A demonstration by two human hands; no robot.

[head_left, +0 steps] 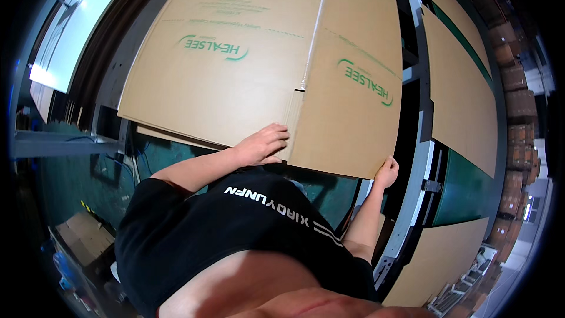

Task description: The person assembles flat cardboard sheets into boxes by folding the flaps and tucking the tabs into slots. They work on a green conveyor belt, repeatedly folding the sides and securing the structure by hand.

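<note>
A large brown flattened cardboard box (194, 88) with green printing lies in front of me. A lengthwise seam separates its wide left panel from a narrower right panel (353, 123). My left hand (265, 144) rests on the near edge of the cardboard beside the seam, its fingers stretched out over the surface. At the near right corner, my right hand (386, 172) is closed on the edge, with its fingertips partly hidden. Under the left part of the near edge, the rim of another cardboard sheet (170, 136) shows.
To the right runs a metal rail (416, 171), beyond which more brown cardboard sheets (462, 88) lie on a green belt (462, 191). A stack of white-topped sheets (70, 38) stands at the left. Stacked brown boxes (521, 118) line the far right. An open carton (85, 238) sits lower left.
</note>
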